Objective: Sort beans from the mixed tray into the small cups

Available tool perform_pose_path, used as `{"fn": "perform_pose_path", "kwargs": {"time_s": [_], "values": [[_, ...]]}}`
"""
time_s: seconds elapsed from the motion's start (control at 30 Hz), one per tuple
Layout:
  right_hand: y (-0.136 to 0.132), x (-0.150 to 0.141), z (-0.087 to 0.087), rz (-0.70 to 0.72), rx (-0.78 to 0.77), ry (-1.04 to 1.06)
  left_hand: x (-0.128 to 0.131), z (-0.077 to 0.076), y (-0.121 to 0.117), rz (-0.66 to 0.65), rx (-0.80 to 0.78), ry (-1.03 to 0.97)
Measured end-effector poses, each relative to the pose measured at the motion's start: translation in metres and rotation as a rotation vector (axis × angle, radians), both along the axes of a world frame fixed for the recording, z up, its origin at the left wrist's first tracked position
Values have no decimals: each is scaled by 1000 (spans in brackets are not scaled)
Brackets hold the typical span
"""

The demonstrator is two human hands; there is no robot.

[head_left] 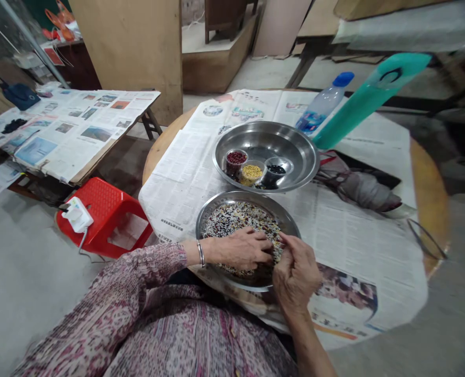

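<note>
A steel plate [208, 215] of mixed black, white, yellow and red beans sits at the near edge of the round table. My left hand [242, 248] lies on the beans with fingers curled together, palm down. My right hand [295, 272] rests at the plate's right rim, fingertips pinched over the beans. Whether either hand holds beans is hidden. Behind the plate stands a large steel bowl [295, 144] with three small cups: red beans [236, 157], yellow beans [252, 172] and black beans [275, 169].
Newspaper [185, 173] covers the round table. A water bottle [322, 104] and a teal tube [368, 99] lie at the back right, a grey cloth [358, 188] and glasses [427, 238] on the right. A red stool [102, 214] with a charger stands left.
</note>
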State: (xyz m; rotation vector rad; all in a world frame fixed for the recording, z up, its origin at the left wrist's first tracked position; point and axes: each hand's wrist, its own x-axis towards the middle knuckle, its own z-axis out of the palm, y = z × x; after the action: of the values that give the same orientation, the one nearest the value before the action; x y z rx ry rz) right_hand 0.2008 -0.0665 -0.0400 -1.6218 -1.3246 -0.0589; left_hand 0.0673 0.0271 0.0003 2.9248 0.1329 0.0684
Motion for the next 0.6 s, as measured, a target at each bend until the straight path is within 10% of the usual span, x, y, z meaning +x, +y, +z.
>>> {"fn": "perform_pose_path", "kwargs": {"time_s": [0.33,0.6], "values": [[2,0,-1,21,5,-40,-59,6,16,541,-157,20],[3,-1,-2,41,-9,-59,-47,6,-13,271,-176,65]]}}
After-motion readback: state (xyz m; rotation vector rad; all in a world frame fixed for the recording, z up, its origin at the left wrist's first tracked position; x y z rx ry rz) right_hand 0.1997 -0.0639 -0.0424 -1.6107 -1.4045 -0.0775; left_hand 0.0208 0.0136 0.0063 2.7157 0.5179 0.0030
